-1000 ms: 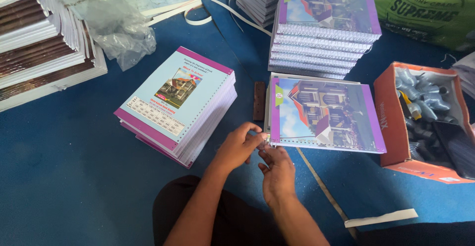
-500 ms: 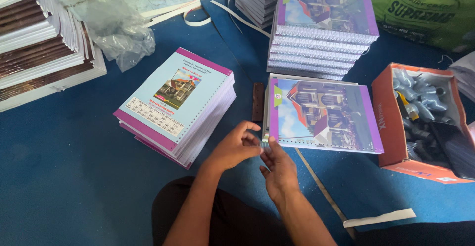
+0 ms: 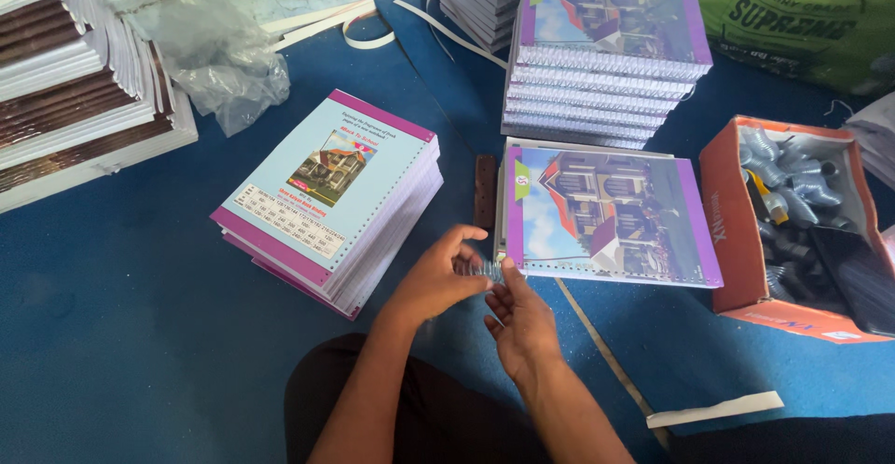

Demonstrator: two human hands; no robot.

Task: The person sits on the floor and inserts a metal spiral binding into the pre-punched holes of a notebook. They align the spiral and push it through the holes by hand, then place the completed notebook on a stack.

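My left hand [image 3: 436,277] and my right hand [image 3: 522,319] meet at the near left corner of a notebook [image 3: 606,212] with a house picture on its cover. Both pinch a thin metal spiral coil [image 3: 480,269] at the notebook's punched near edge. The notebook lies flat on a blue mat [image 3: 112,333], on top of a few loose sheets. To the left sits a tilted stack of unbound punched notebooks [image 3: 331,198] with purple-edged covers.
A pile of spiral-bound notebooks [image 3: 606,54] stands behind. An orange box of coils [image 3: 792,221] sits at the right. Stacked book blocks [image 3: 75,91] fill the far left, with crumpled plastic [image 3: 214,54], a green sack [image 3: 802,16] and paper strips [image 3: 713,410] around.
The hands have stayed at the notebook's near left corner, fingers shifting slightly on the coil. The view has drifted a little.
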